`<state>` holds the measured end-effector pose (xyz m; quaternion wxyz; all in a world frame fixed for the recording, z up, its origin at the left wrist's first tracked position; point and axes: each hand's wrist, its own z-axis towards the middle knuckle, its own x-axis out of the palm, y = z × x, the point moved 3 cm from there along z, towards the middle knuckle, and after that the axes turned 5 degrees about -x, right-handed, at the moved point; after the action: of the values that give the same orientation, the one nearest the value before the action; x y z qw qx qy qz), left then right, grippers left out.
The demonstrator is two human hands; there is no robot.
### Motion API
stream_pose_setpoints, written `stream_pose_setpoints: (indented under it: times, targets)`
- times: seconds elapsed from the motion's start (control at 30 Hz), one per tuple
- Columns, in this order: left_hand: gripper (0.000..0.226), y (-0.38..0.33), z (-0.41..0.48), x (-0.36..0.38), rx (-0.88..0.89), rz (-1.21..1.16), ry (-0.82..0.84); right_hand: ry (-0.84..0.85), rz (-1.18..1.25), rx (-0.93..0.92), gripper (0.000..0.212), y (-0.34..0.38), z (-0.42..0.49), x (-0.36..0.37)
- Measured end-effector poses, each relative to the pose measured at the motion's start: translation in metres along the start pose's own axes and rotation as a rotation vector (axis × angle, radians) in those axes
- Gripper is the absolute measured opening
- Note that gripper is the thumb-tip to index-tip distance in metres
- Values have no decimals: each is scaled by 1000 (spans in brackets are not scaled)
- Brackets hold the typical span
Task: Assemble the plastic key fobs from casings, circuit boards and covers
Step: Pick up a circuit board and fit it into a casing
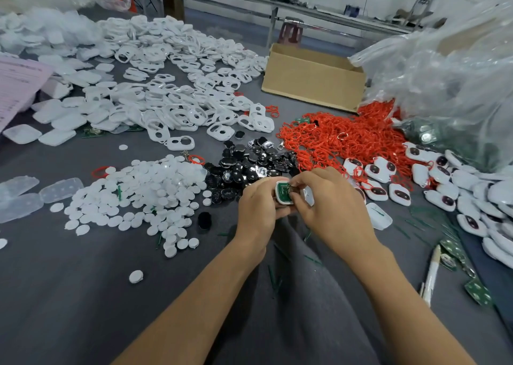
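My left hand grips a white key fob casing with a green circuit board lying inside it. My right hand pinches the board at the casing's top right edge, and another white piece shows under its fingers. Both hands meet above my lap at the table's near edge. Around them lie a pile of white round covers, a heap of black glossy button pieces, white casings and finished fobs.
A tangle of red loops lies behind my right hand. A cardboard box stands at the back, a clear plastic bag at the right. Loose green boards and a pen lie at the near right.
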<state>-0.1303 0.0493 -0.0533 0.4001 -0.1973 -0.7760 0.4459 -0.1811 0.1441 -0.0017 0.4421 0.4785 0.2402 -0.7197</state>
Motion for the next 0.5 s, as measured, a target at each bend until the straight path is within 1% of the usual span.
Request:
stream_pose_setpoints:
  times: [0.23, 0.5]
  targets:
    - [30, -1, 0, 1, -1, -7, 10, 27, -32, 5, 15, 0, 1, -2]
    - [31, 1, 1, 0, -6, 11, 7, 21, -35, 3, 14, -1, 0, -3]
